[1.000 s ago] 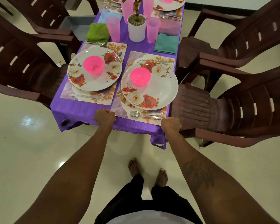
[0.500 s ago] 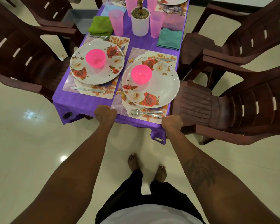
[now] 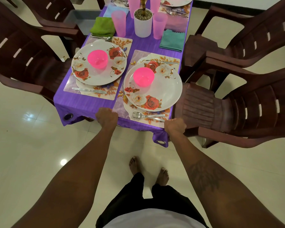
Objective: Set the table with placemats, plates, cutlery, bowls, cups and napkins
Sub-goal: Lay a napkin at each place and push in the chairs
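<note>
**A:** Seeing almost no change versus a second ago: far end of purple-clothed table (image 3: 92,104) slightly higher in frame, both fists on same spots at near edge.

**B:** Confirm hand state.

**A:** Left hand (image 3: 106,117) clenched over near table edge, lower centre of frame, knuckles up, touching lower-left corner of right placemat (image 3: 120,110). Right hand (image 3: 175,126) clenched likewise at that mat's lower-right corner, just beside brown chair (image 3: 201,109) seat. Can't tell whether pinching mat too, with fingertips hidden.

**B:** Locate settings.

**A:** Right placemat at centre frame, carrying floral plate (image 3: 168,89) with pink bowl (image 3: 143,76) on its upper-left part. Spoon (image 3: 138,115) on mat's near strip, between plate and hands. Knife (image 3: 168,63) on far strip. Left placemat (image 3: 122,44) left of centre, carrying second plate (image 3: 95,78) with second bowl (image 3: 97,58) on top. Second knife (image 3: 89,90) on near strip, second spoon (image 3: 105,37) at far edge.

**B:** Anything further up?

**A:** Green napkin (image 3: 103,27) above left mat, teal napkin (image 3: 172,40) above right mat. Between them, white pot (image 3: 142,27), flanked by left pink cup (image 3: 118,20) and right pink cup (image 3: 160,25). More settings at top edge, cropped.
</note>
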The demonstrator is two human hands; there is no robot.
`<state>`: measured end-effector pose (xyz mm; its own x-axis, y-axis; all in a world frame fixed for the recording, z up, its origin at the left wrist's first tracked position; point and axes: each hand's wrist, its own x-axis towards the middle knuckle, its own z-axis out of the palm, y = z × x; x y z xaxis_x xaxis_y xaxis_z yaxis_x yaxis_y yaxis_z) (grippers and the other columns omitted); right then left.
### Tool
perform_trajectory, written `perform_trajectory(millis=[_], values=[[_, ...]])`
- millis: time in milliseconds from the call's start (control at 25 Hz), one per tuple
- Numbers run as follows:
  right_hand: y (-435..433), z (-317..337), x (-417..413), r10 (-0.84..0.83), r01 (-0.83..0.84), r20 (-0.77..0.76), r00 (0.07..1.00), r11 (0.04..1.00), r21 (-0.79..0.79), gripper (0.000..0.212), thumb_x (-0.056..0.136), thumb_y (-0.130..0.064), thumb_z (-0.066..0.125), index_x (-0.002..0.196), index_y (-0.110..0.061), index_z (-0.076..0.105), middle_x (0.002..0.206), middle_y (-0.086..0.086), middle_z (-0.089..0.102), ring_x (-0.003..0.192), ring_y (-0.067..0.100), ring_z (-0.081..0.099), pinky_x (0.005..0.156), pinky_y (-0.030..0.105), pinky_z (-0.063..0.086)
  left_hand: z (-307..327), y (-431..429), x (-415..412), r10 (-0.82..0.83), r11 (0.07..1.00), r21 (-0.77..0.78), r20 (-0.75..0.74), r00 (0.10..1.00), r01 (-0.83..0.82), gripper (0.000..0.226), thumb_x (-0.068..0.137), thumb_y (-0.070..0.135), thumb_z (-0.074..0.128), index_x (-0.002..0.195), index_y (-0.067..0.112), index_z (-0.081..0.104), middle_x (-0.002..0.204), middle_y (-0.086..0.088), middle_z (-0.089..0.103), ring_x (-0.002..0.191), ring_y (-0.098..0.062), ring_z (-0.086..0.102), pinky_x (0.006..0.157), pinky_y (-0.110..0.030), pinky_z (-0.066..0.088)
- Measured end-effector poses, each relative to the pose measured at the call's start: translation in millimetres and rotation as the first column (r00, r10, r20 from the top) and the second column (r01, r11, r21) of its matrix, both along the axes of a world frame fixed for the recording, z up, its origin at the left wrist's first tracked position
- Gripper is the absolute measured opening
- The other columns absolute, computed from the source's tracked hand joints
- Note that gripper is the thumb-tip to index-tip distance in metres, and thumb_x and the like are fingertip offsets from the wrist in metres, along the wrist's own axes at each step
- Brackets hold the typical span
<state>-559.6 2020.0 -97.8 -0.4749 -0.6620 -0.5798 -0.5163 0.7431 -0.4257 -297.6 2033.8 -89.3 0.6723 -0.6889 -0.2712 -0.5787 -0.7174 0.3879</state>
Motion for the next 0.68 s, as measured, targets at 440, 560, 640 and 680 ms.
perform_trajectory(millis=[440,560,640,680], values=[[7.7,-1.1,-1.4,-0.046,0.047,0.024,0.999,0.999,-0.013,0.043,0.088,-0.032,0.081,0.121,-0.008,0.069,0.114,0.007,0.072,0.101,0.022,0.070,0.063,0.027,0.045,6.0,2.8,-4.3,-0.014,1.000,-0.004,0.031,0.999,0.014,0.022,0.097,0.018,0.066,0.109,0.000,0.073,0.106,-0.013,0.070,0.097,-0.023,0.062,0.078,-0.026,0.036],[9.8,-3.1,0.0,-0.062,0.064,0.026,0.998,0.996,-0.059,0.038,0.088,-0.029,0.080,0.118,-0.007,0.072,0.110,0.008,0.074,0.099,0.023,0.071,0.065,0.027,0.047,7.5,4.3,-5.5,-0.019,1.000,-0.014,0.027,0.999,0.019,0.022,0.097,0.018,0.067,0.107,-0.001,0.073,0.099,-0.012,0.067,0.091,-0.021,0.058,0.079,-0.026,0.036],[9.8,-4.2,0.2,-0.068,0.070,0.030,0.997,0.995,-0.072,0.037,0.088,-0.029,0.080,0.116,-0.008,0.072,0.109,0.008,0.074,0.098,0.023,0.071,0.066,0.028,0.050,8.1,5.2,-5.6,-0.017,1.000,-0.021,0.028,0.999,0.018,0.022,0.097,0.018,0.068,0.107,0.000,0.074,0.102,-0.013,0.069,0.094,-0.023,0.061,0.079,-0.026,0.037],[9.5,-5.1,-0.5,-0.069,0.071,0.027,0.997,0.995,-0.071,0.037,0.088,-0.029,0.080,0.116,-0.008,0.072,0.108,0.007,0.074,0.097,0.022,0.071,0.067,0.028,0.051,7.6,5.6,-5.9,-0.018,1.000,-0.022,0.025,1.000,0.019,0.022,0.096,0.018,0.068,0.107,0.000,0.074,0.104,-0.013,0.070,0.099,-0.025,0.063,0.079,-0.026,0.037]])
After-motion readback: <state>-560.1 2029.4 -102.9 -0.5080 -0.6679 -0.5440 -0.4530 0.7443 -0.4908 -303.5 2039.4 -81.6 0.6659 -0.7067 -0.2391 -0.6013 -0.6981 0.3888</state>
